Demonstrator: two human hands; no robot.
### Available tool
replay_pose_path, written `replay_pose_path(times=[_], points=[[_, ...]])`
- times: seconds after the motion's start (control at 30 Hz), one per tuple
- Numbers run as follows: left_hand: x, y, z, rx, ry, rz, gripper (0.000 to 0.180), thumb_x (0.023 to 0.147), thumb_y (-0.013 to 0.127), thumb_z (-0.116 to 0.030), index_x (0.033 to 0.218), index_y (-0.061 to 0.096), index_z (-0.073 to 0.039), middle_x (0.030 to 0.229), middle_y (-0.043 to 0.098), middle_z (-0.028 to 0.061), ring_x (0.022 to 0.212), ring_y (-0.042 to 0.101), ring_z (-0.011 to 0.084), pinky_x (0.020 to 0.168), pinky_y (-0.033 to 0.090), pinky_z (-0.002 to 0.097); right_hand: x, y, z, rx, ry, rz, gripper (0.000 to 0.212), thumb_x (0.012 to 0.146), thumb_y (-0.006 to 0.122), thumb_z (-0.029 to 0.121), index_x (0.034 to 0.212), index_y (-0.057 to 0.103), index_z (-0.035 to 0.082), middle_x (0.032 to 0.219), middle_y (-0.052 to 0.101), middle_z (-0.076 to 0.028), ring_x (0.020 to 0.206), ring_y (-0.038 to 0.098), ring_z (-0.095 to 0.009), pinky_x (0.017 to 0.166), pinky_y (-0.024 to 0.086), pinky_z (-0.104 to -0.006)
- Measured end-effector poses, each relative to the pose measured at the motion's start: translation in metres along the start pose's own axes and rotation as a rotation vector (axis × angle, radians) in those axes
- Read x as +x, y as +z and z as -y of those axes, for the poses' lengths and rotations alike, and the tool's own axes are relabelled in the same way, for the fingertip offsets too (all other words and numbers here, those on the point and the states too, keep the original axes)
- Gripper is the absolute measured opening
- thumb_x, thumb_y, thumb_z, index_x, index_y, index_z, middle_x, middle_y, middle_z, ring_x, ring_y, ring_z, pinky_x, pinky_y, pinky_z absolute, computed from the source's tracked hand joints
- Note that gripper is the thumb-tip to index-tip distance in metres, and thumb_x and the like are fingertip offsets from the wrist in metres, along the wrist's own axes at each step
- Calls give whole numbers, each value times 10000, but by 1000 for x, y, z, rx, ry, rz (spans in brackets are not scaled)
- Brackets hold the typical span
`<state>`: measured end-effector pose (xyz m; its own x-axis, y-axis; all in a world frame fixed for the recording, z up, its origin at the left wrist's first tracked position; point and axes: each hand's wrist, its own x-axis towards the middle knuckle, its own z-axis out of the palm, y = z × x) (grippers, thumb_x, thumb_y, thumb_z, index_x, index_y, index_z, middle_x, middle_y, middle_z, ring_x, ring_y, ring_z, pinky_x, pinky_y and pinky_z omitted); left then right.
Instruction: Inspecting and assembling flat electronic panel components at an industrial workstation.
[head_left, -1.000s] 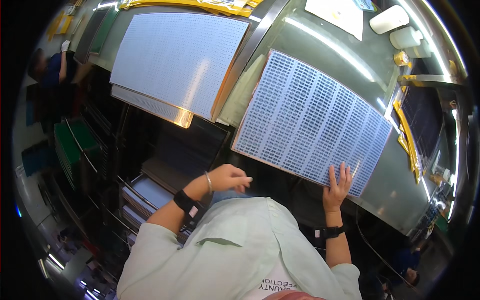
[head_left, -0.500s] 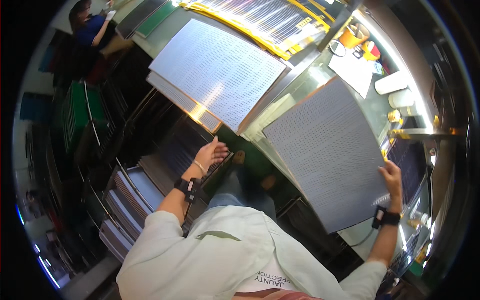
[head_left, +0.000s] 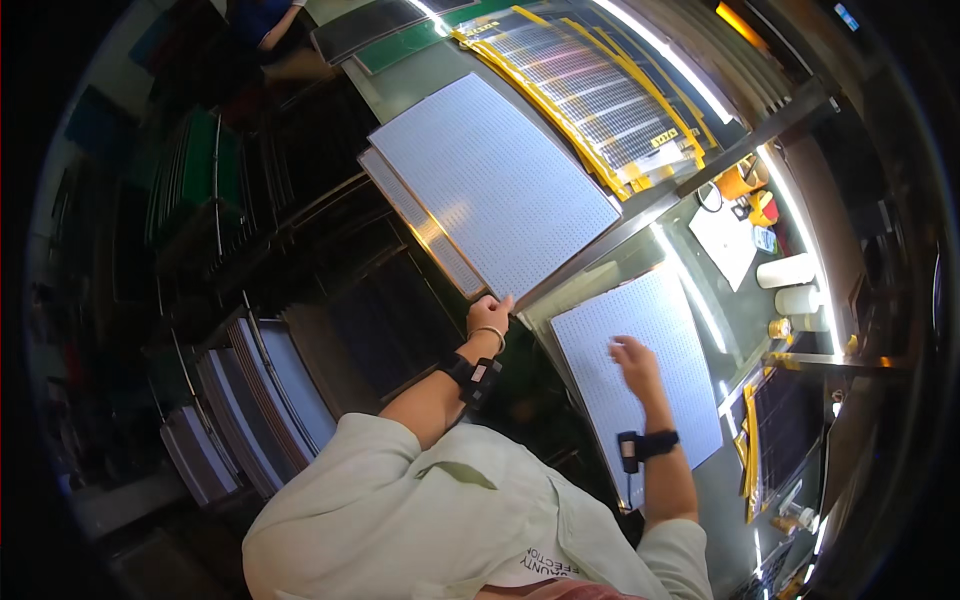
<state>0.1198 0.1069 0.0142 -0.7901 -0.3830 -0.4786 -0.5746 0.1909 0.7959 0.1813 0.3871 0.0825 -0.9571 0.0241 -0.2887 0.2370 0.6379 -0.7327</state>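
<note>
A pale circuit board panel with rows of fine dots lies on top of another board, whose copper-coloured edge sticks out at the left. At its near corner is my left hand, thumb and fingers closed on the corner; the exact grip is partly hidden. To the right, a second pale dotted panel lies on the bench. My right hand is over that panel, fingers loosely bent and apart, holding nothing. Both wrists wear black straps with small boxes.
Yellow-framed dark grid sheets lie beyond the left stack. A metal post crosses the bench. White paper, an orange tub and white rolls stand right. Racks of boards stand left; another person is at the far left.
My right hand has let go of the right panel's edge and moved left over it; that panel now lies lower. My left hand has gone from open to closed at the left panel's corner.
</note>
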Motion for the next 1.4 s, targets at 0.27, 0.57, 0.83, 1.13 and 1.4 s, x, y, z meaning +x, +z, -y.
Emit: replay_pose_path(times=[0.27, 0.57, 0.83, 1.13, 1.4], points=[[-43, -81, -53, -525, -60, 353, 305, 821, 652, -212, 603, 465, -109, 524, 486, -15, 409, 432, 50, 400, 351, 191, 95, 77, 83, 1549, 339, 188, 529, 899, 470, 438, 1223, 444, 21, 1080, 584, -165, 974, 582, -227, 884, 449, -404], [-62, -125, -43, -494, 49, 514, 211, 803, 668, -98, 685, 494, -82, 659, 560, 5, 519, 501, 49, 476, 409, 175, 133, 72, 86, 1555, 335, 92, 230, 881, 520, 92, 1088, 507, -7, 1028, 613, -96, 928, 605, -223, 871, 482, -369], [-67, -159, -67, -450, 177, 739, 130, 778, 675, -38, 777, 545, -42, 780, 604, 50, 671, 574, 91, 631, 481, 213, 114, 30, 146, 1480, 110, 129, 320, 871, 547, 143, 1144, 475, -8, 1046, 607, -96, 970, 593, -232, 850, 481, -385], [3, -217, -145, -1139, 314, 790, 955, 746, 291, -748, 1401, 189, -60, 1413, 274, 162, 1284, 301, 320, 1030, 307, 424, 40, -25, 288, 288, -265, -149, 244, 837, 559, 62, 1076, 608, 77, 1060, 616, -93, 978, 583, -223, 827, 479, -343], [43, -166, -77, -1439, 17, 704, 637, 881, 432, -472, 1311, 331, -13, 1298, 418, 175, 1167, 428, 317, 987, 348, 460, 39, 113, 226, -623, -989, -95, 470, 731, 614, 186, 1191, 533, 129, 1282, 443, -166, 1186, 409, -397, 977, 332, -530]])
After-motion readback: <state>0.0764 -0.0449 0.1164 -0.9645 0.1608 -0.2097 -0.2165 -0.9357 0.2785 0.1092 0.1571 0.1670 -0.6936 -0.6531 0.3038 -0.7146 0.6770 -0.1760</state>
